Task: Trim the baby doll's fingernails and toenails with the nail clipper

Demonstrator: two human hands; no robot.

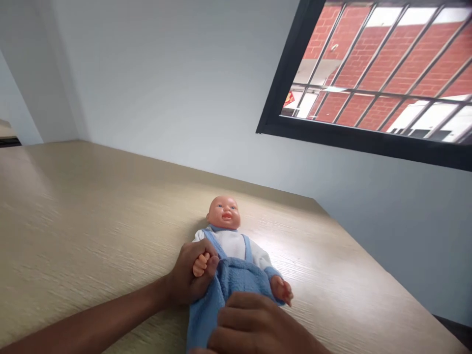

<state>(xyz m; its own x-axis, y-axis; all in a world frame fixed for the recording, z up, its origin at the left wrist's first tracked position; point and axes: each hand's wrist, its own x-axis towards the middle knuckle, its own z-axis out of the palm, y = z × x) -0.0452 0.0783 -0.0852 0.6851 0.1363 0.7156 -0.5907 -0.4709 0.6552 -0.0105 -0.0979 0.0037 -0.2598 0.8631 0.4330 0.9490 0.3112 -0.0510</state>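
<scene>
A baby doll [232, 246] lies face up on the table, head away from me. It wears a white top [233, 244] and blue overalls [245, 275] with straps. My left hand [193, 275] is wrapped round the doll's arm on the left side, and the doll's small fist [200, 264] pokes out between my thumb and fingers. Over the lower part of the overalls, my right hand [254, 324] is closed with its knuckles up; whatever is inside it is hidden. The doll's other arm rests outward, its hand [282, 290] free. Its legs are mostly out of sight.
The light wood table [110, 211] extends far to the left and right under the doll. A pale wall [165, 88] rises along its back edge. At upper right is a dark-framed window [271, 118] with metal bars, showing red brick outside.
</scene>
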